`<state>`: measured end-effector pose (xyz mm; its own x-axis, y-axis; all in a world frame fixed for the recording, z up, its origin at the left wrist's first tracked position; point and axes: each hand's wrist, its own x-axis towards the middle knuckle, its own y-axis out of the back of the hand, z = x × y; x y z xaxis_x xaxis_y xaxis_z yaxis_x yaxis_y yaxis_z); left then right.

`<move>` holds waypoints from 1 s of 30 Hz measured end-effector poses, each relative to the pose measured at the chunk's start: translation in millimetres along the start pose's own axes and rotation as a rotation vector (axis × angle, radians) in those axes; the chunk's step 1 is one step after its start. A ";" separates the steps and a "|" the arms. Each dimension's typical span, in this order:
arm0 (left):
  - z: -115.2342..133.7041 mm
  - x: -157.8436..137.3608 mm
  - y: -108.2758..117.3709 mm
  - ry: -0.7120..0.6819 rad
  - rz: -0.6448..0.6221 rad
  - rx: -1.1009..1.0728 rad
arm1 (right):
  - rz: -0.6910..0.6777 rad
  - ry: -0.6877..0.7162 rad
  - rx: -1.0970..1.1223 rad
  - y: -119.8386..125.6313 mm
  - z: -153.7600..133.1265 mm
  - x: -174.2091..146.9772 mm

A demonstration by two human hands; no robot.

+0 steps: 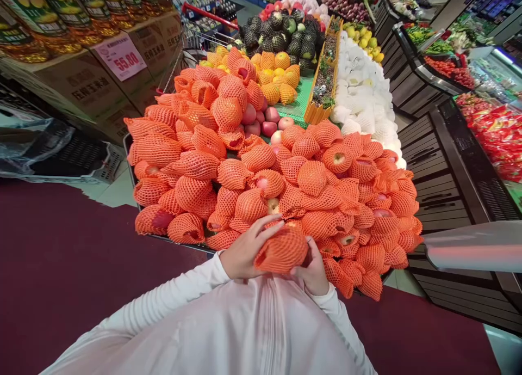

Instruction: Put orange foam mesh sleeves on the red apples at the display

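Between my two hands, close to my chest, is an apple-sized fruit in an orange foam net (282, 250); the net covers the fruit itself. My left hand (243, 253) wraps its left side, fingers over the top. At its right end, my right hand (315, 270) grips with thumb and fingers. Just beyond lies a wide heap of fruit in the same orange foam nets (312, 178). An apple (273, 206) peeks out of its net near my left fingertips. Farther back, several bare red apples (269, 128) sit in a hollow of the heap.
Behind the heap are yellow-orange netted fruit (279, 81), black-netted fruit (285, 35) and a yellow planter box (320, 86). White-wrapped fruit (361, 97) lines the right. Oil bottles (49, 16) stand on cartons (95, 81) at left. A plastic bag roll (473, 247) juts in from the right.
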<state>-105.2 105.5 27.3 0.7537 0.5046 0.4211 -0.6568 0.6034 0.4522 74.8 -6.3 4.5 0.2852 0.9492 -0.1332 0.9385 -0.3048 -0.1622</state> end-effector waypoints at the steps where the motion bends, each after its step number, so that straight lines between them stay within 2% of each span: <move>1: 1.6 1.3 0.8 -0.024 -0.027 0.009 | -0.016 -0.008 0.002 0.2 -4.6 0.5; 3: 2.0 2.9 -0.8 -0.010 -0.020 -0.044 | -0.039 -0.010 -0.020 1.1 -11.2 1.5; 5: 0.1 3.5 -4.9 0.062 0.059 -0.145 | -0.046 -0.009 -0.047 2.1 -13.1 2.5; 8: -3.7 6.4 -10.6 0.207 0.139 -0.308 | -0.052 -0.090 0.004 2.0 -10.3 4.0; 10: -6.4 12.0 -10.7 0.238 0.196 -0.352 | -0.033 -0.140 0.060 1.5 -9.9 6.1; 12: -10.5 20.9 -6.6 0.245 0.323 -0.263 | 0.015 -0.118 0.061 2.3 -13.5 9.5; 14: -16.7 31.4 0.2 0.252 0.462 -0.057 | 0.082 -0.053 0.010 4.8 -19.8 13.2; 16: -24.7 41.3 6.3 0.235 0.493 0.160 | 0.149 0.010 -0.060 8.2 -25.5 15.8; 18: -32.4 48.6 8.5 0.203 0.355 0.336 | 0.183 0.038 -0.120 10.6 -27.5 16.7; 20: -37.6 52.3 6.3 0.199 0.106 0.460 | 0.177 0.036 -0.156 11.0 -25.0 15.9; 22: -39.2 53.4 2.5 0.205 -0.098 0.518 | 0.152 0.022 -0.179 9.4 -19.9 14.2; 23: -39.1 53.2 1.1 0.203 -0.159 0.522 | 0.139 0.016 -0.189 8.1 -17.2 13.2; 27: -38.4 51.1 1.4 0.177 -0.234 0.461 | 0.069 0.018 -0.253 2.5 -10.8 10.0; 30: -42.0 47.8 -1.8 0.175 -0.209 0.482 | -0.018 0.031 -0.350 -1.6 -6.4 10.0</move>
<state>-67.0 154.5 13.6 0.8355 0.5240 0.1655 -0.3989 0.3713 0.8384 77.4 4.1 9.7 0.2686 0.9577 -0.1029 0.9517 -0.2474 0.1819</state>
